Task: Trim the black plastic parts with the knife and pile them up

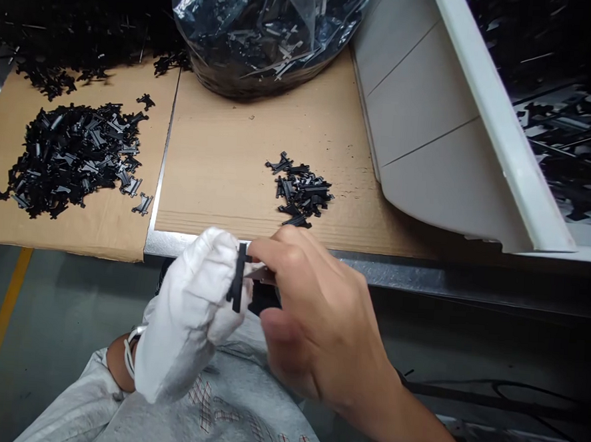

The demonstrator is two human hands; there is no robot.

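My left hand (189, 314), in a white cloth glove, pinches a small black plastic part (239, 277) in front of the table edge. The part stands upright between the gloved fingers. My bare right hand (320, 316) is closed just to its right, with the fingers curled. From under its fingers a thin, pale, blade-like tool (258, 272) points at the black part; most of it is hidden. Ahead of my hands, a small pile of similar black parts (304, 191) lies on the cardboard (219, 163).
At the left is a larger heap of black parts (76, 157), with more behind it. A clear plastic bag (265, 59) full of dark pieces sits at the back. On the right stands a grey-white bin (432, 122) holding black pieces. The table's metal edge (392, 270) runs across.
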